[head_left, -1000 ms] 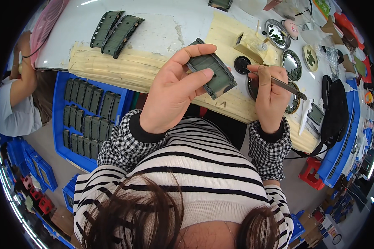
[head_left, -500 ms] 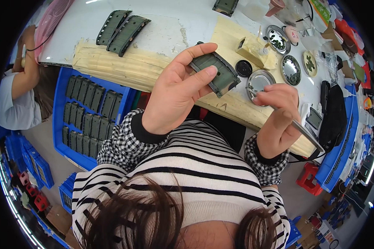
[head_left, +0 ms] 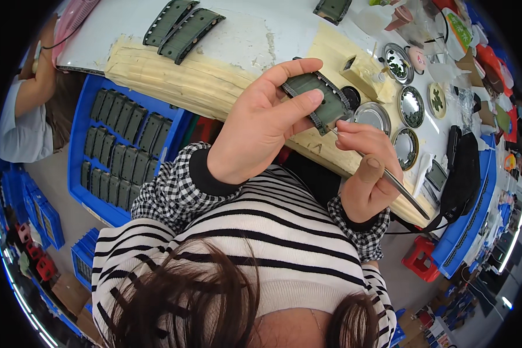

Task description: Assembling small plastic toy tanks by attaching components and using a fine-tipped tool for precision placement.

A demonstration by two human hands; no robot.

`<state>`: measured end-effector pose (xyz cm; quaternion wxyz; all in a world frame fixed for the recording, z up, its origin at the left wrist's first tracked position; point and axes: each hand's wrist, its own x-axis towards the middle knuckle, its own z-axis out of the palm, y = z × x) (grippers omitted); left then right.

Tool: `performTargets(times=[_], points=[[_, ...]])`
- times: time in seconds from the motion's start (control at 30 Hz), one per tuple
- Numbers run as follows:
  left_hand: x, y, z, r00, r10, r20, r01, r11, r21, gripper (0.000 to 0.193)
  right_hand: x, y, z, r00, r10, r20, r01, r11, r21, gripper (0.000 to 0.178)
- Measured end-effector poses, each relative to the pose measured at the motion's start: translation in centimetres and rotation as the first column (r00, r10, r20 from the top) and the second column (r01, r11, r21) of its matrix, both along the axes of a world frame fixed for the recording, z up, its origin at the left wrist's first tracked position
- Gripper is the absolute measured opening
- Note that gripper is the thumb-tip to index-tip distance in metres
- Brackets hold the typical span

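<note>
Green part [head_left: 318,100] now sits pinched between thumb and fingers of the left hand [head_left: 261,124], lifted over the bench's near edge; the right hand [head_left: 365,171], back from the dishes [head_left: 372,116], brings its gripped brush [head_left: 388,177] tip onto it for painting.

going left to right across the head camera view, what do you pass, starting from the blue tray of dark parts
blue tray → left hand → dark green part held in its fingers → right hand with a thin tool → black bag
</note>
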<state>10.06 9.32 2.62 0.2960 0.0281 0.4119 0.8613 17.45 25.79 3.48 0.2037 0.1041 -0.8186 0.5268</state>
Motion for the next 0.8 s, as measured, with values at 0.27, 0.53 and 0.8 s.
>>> performTargets(times=[0.27, 0.53, 0.8], points=[[-0.04, 0.13, 0.04, 0.997, 0.033, 0.073, -0.038, 0.997, 0.071, 0.04, -0.04, 0.08, -0.07, 1.0, 0.002, 0.004, -0.003, 1.0, 0.021, 0.024], [0.1, 0.43, -0.2, 0.994, 0.075, 0.083, -0.081, 0.993, 0.08, 0.042, -0.27, -0.06, 0.3, 0.999, 0.013, -0.038, -0.007, 0.991, 0.136, 0.019], [0.34, 0.55, -0.1, 0.99, 0.078, 0.116, -0.091, 0.989, 0.116, 0.043, -0.27, -0.18, -0.35, 0.989, 0.028, -0.142, -0.003, 0.984, 0.176, 0.018]])
